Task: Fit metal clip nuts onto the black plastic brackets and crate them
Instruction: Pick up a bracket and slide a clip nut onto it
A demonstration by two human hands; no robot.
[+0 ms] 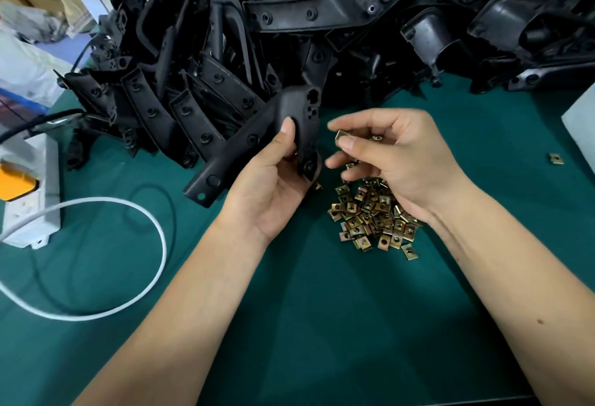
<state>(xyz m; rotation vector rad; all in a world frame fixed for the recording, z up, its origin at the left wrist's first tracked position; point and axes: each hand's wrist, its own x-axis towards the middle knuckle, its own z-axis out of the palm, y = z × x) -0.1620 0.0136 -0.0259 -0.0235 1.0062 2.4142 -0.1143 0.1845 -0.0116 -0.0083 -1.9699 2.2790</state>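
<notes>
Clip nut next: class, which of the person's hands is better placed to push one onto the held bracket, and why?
Right. The right hand already pinches a clip nut beside the bracket, just above the pile of clip nuts. The left hand is occupied gripping the bracket.

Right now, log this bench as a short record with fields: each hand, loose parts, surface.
left hand: grips a long black plastic bracket
right hand: pinches one brass-coloured metal clip nut beside the bracket
clip supply: loose pile of brass-coloured clip nuts under the right hand
bracket stock: heap of black plastic brackets behind the hands
stray clip nut: far right
surface: green mat
</notes>
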